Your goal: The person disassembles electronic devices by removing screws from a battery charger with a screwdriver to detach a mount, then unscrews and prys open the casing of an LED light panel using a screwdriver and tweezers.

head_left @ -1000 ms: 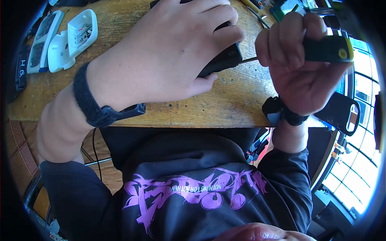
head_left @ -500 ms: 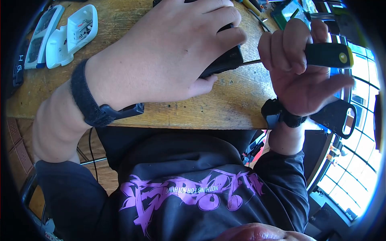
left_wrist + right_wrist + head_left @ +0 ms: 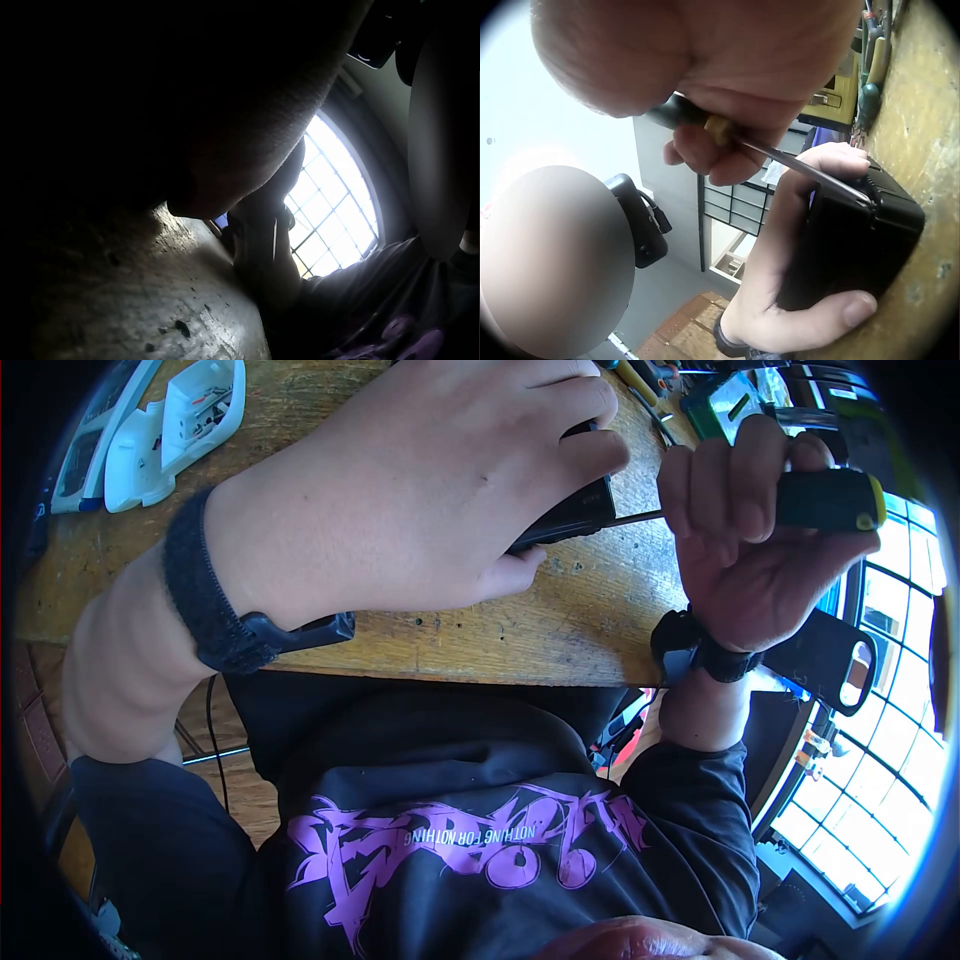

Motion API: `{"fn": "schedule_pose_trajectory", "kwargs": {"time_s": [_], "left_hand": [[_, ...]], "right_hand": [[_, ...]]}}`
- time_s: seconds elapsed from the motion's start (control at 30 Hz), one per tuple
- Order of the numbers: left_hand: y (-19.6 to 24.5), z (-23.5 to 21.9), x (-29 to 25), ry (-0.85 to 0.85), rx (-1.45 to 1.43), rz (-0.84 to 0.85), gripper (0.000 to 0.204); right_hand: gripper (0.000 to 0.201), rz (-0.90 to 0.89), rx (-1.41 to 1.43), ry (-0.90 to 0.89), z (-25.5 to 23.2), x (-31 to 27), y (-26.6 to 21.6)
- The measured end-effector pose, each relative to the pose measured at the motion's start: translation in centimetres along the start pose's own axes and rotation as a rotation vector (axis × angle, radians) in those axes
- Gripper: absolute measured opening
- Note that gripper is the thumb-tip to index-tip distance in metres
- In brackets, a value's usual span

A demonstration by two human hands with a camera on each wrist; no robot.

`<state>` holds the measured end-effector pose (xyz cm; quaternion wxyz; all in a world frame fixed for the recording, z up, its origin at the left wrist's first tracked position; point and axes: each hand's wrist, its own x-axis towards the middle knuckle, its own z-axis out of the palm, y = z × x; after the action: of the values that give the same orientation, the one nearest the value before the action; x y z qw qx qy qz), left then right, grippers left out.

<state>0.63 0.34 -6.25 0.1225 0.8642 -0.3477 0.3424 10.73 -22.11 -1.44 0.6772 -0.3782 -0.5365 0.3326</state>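
My left hand [image 3: 420,490] grips a black boxy device [image 3: 580,515] on the wooden table, its fingers and thumb wrapped round the casing. In the right wrist view the same device [image 3: 847,247] is tilted, with the left thumb along its lower side. The green and yellow screwdriver [image 3: 828,500] lies sideways in my right hand [image 3: 745,550], fingers curled round it and the thumb at the handle's end. Its metal shaft [image 3: 802,166] reaches a recess at the device's edge; the very tip is hard to make out. The left wrist view is mostly dark.
An open white case [image 3: 200,420] with small metal parts lies at the table's far left, beside a blue and white box [image 3: 95,450]. Tools and a green-edged clear container [image 3: 722,405] are at the back right. The table's front edge [image 3: 500,678] runs close to my body.
My right thumb, stretched away from the handle half a second ago, is now back against its end. The handle has turned a little. The left hand keeps its hold; the head view has shifted slightly.
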Motion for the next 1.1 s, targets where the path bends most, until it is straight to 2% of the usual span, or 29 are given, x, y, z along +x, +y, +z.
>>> {"fn": "schedule_pose_trajectory", "kwargs": {"time_s": [0.17,0.23,0.27,0.33,0.37,0.43,0.6,0.67,0.73,0.83,0.87,0.93,0.97,1.03,1.1], "left_hand": [[0.1,-0.3,0.0,0.058,-0.03,-0.014,0.051],[-0.3,-0.8,0.0,-0.016,-0.007,0.023,0.051],[-0.3,-0.6,-0.1,-0.014,-0.007,0.019,0.051],[-0.5,-0.4,-0.2,-0.002,0.098,0.051,0.049],[-0.4,-0.5,-0.3,-0.001,0.098,0.047,0.049],[-0.2,-0.7,-0.3,0.02,-0.017,0.025,0.048],[-0.1,-0.7,-0.2,0.004,-0.01,0.013,0.047],[0.1,-1.4,0.1,-0.017,-0.025,0.007,0.047],[0.6,-2.2,0.5,-0.09,-0.097,-0.069,0.047],[-0.1,-1.3,-0.1,-0.038,-0.047,-0.001,0.047],[0.3,-2.3,0.6,-0.038,-0.048,0.0,0.047],[1.3,-4.4,1.7,-0.261,-0.062,-0.098,0.046],[0.9,-3.5,1.3,-0.261,-0.062,-0.097,0.046],[0.0,-1.2,0.6,-0.022,0.011,0.012,0.044],[-0.1,-1.3,0.1,-0.053,-0.047,-0.01,0.043]], "right_hand": [[0.064,0.02,0.058,-0.026,0.2,0.4,-0.2],[0.064,0.118,-0.141,0.138,2.3,0.9,-1.0],[0.064,0.122,-0.14,0.135,1.8,0.8,-0.9],[0.063,0.08,0.023,0.067,0.4,0.5,-0.3],[0.061,0.086,0.035,0.158,0.9,0.1,-0.4],[0.06,0.061,0.049,0.145,0.5,0.1,0.2],[0.059,0.061,0.141,0.046,-0.2,0.3,0.0],[0.059,0.138,-0.077,0.109,1.6,1.1,-0.8],[0.06,0.137,-0.078,0.043,0.9,1.1,-0.8],[0.06,0.058,0.021,0.067,0.1,0.4,0.0],[0.06,0.058,0.02,0.068,0.0,0.3,0.1],[0.06,0.014,0.046,0.12,0.0,0.1,0.4],[0.06,0.014,0.045,0.121,0.2,0.2,0.4],[0.061,0.07,-0.003,0.169,1.1,0.4,0.1],[0.06,0.084,-0.058,0.144,1.9,0.9,-0.3]]}}
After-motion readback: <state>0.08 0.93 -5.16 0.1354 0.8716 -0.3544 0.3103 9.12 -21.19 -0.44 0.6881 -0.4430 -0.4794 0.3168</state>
